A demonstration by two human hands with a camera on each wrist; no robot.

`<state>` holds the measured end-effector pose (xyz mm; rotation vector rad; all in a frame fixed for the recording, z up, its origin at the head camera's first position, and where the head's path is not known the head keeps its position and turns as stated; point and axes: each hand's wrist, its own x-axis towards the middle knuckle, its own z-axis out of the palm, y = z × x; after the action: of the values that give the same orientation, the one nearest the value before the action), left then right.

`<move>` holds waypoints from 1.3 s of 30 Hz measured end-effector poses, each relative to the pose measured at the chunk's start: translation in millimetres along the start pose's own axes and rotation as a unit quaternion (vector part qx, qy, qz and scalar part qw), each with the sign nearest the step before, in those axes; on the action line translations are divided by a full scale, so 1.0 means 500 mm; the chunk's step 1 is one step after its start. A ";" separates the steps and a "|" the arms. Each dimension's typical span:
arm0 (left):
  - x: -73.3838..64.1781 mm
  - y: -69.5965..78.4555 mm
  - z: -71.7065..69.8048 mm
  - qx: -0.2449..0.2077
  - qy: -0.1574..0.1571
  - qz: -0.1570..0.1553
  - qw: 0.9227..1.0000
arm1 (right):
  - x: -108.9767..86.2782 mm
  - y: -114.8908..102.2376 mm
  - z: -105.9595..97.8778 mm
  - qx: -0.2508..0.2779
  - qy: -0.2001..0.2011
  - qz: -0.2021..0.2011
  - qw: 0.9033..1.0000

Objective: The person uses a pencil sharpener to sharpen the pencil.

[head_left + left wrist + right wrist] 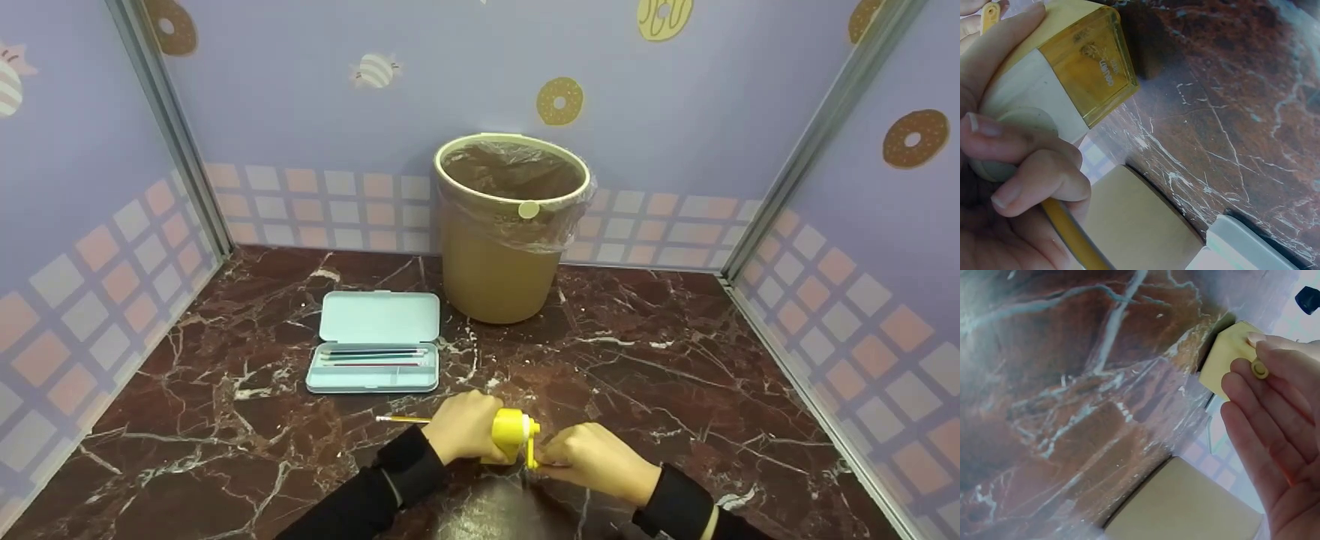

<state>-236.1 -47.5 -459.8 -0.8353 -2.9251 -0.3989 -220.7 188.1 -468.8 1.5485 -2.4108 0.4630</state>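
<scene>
My left hand [466, 426] grips a yellow hand-crank pencil sharpener [508, 427] on the table. A yellow pencil [403, 419] sticks out of it to the left, eraser end outward. In the left wrist view, curled fingers lie around the pencil [1075, 236] at the white front, and an amber see-through shavings drawer [1099, 67] shows below. On the sharpener's right side, my right hand [596, 457] pinches the end of the crank [531, 452] between thumb and index finger. The crank's round end [1260, 369] shows between them in the right wrist view. The pencil's tip is hidden inside the sharpener.
A light-blue pencil case [380, 316] lies open behind the left hand, with several pencils [375, 352] in it. Behind stands a tan trash bin [499, 270] with a plastic liner. Patterned panels wall the marbled table [675, 375] at the back and sides.
</scene>
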 end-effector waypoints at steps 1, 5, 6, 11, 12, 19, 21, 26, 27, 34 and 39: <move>0.000 0.000 0.000 0.000 0.001 0.001 1.000 | 0.000 -0.001 -0.002 -0.004 0.003 -0.005 1.000; 0.000 0.001 -0.001 -0.001 -0.001 -0.002 1.000 | 0.001 -0.004 -0.009 -0.022 0.007 -0.018 1.000; 0.001 0.002 -0.001 -0.002 -0.003 -0.003 1.000 | 0.001 -0.005 -0.011 -0.024 0.005 -0.020 0.999; 0.003 0.002 -0.002 -0.007 -0.009 -0.005 1.000 | 0.004 -0.010 -0.025 -0.025 0.005 -0.027 0.999; 0.003 0.002 -0.002 -0.006 -0.010 -0.005 1.000 | 0.005 -0.011 -0.028 -0.026 0.007 -0.030 0.999; 0.004 -0.002 -0.001 -0.006 -0.004 -0.002 1.000 | 0.015 -0.014 -0.054 -0.052 0.038 -0.056 0.996; 0.004 -0.002 0.000 -0.008 -0.004 -0.001 1.000 | 0.017 -0.012 -0.063 -0.051 0.043 -0.056 0.996; 0.004 -0.001 0.000 -0.006 -0.006 -0.005 1.000 | 0.023 -0.001 -0.082 -0.051 0.047 -0.039 0.997; 0.003 -0.001 0.000 -0.005 -0.006 -0.005 1.000 | 0.024 0.001 -0.084 -0.052 0.048 -0.034 0.997; 0.002 0.001 0.000 0.008 -0.006 -0.008 1.000 | 0.036 0.020 -0.092 -0.059 0.057 -0.025 0.996; 0.003 0.000 0.000 0.007 -0.005 -0.007 1.000 | 0.044 0.035 -0.091 -0.061 0.056 -0.006 0.997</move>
<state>-237.4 -46.9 -459.5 -0.8180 -2.9419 -0.3757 -244.4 194.3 -421.3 1.4467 -2.2978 0.3829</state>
